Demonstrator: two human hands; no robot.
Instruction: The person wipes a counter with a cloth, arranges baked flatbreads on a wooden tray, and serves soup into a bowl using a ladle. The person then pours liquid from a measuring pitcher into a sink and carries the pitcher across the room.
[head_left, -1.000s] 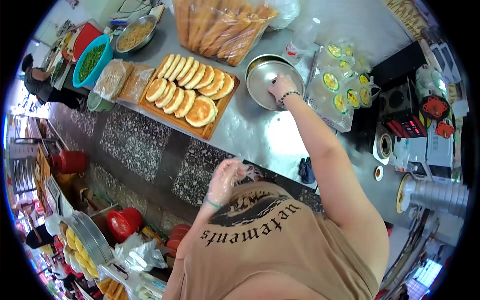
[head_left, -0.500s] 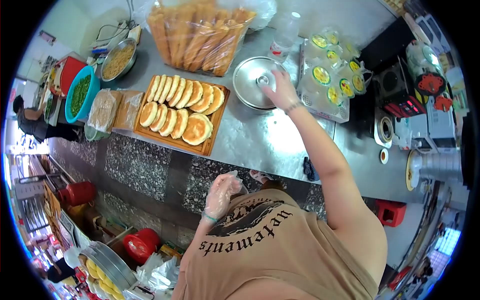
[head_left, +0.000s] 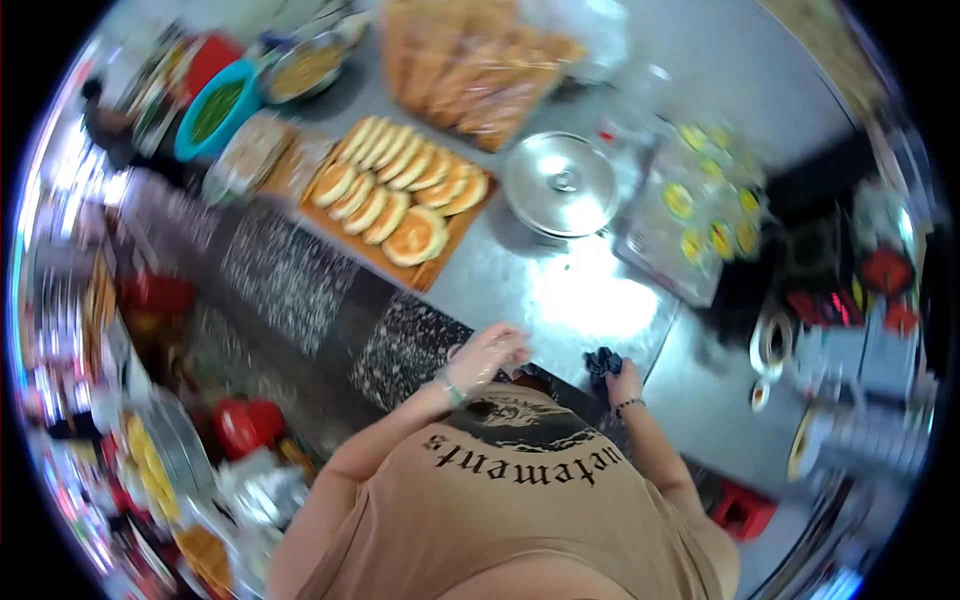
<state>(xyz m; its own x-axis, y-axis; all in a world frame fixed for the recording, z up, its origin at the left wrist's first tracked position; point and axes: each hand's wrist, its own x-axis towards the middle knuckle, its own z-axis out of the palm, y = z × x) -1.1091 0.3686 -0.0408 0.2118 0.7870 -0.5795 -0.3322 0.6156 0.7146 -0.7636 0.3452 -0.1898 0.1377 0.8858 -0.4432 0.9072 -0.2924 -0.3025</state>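
Observation:
My right hand (head_left: 624, 384) is at the front edge of the metal counter, its fingers closed on a dark crumpled cloth (head_left: 603, 362). My left hand (head_left: 490, 352), in a clear plastic glove, hangs in front of the counter edge with its fingers curled; whether anything is in them cannot be made out. Behind both hands a round metal pot with its lid (head_left: 562, 180) stands closed. Left of the pot, two rows of browned flatbreads (head_left: 413, 236) lie on a wooden tray (head_left: 430, 276).
A bag of fried dough sticks (head_left: 480, 75) lies at the back. Right of the pot is a crate of cups with yellow-green lids (head_left: 690, 215). A blue basin of chopped greens (head_left: 215, 110) is far left, near another person (head_left: 112, 128). A red stool (head_left: 742, 512) stands at lower right.
My right hand has left the pot lid, come down to the counter edge and taken hold of the dark cloth. My left hand is slightly farther right. The view has shifted and blurred.

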